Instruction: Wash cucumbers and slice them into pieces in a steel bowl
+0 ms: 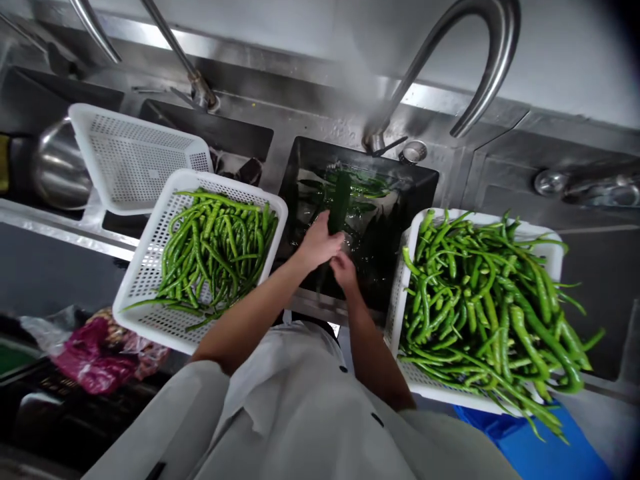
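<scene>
Watching remotely, my left grip (320, 241) looks wrapped round the near end of a blurry long green vegetable (341, 199) pointing away from me over the sink (423, 183), right grip (345, 270) just beside, can't tell if it's holding anything.

On my feed the wearer has a loose, whitish-grey top (300, 427), creased down the front, and I make out small dark marks (377, 420) on its cloth. I see wide sleeves (170, 420) ending around the elbows; the left hand (320, 243) and right hand (345, 271) are bare.
</scene>
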`<state>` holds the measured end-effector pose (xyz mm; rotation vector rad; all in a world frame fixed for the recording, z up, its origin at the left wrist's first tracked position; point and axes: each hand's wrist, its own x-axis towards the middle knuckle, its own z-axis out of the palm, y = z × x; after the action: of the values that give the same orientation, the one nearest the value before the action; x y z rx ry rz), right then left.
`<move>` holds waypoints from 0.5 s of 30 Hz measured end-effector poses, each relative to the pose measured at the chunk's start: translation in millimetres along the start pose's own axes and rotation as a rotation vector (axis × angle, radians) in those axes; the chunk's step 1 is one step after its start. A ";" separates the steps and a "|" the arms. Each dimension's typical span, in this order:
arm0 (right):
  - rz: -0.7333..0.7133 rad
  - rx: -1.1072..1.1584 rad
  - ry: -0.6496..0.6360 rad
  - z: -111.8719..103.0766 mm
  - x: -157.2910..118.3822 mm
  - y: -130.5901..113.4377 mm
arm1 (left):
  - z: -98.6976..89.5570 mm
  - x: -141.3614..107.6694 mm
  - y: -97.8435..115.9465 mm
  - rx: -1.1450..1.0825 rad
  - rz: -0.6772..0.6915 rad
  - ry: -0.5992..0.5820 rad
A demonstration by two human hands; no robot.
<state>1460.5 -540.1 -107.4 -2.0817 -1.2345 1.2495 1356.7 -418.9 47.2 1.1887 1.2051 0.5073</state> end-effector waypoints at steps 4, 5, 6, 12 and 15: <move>0.095 -0.210 -0.285 25.8 38.0 -2.6 | -102.7 -70.8 26.9 0.396 0.173 0.143; 0.102 -0.219 -0.338 30.9 43.3 -0.4 | -128.6 -88.3 24.4 0.528 0.133 0.211; 0.098 -0.205 -0.373 35.1 47.0 2.5 | -152.5 -104.5 17.5 0.652 0.075 0.275; 0.011 -0.085 -0.511 39.6 47.4 16.9 | -225.2 -162.0 -57.2 1.059 -0.192 0.505; -0.037 0.024 -0.493 30.0 42.6 15.7 | -213.4 -168.1 -64.1 1.094 -0.059 0.640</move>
<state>1451.0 -514.8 -154.6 -1.7775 -1.4370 1.8191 1089.5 -490.6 84.1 1.9642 2.2019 0.1400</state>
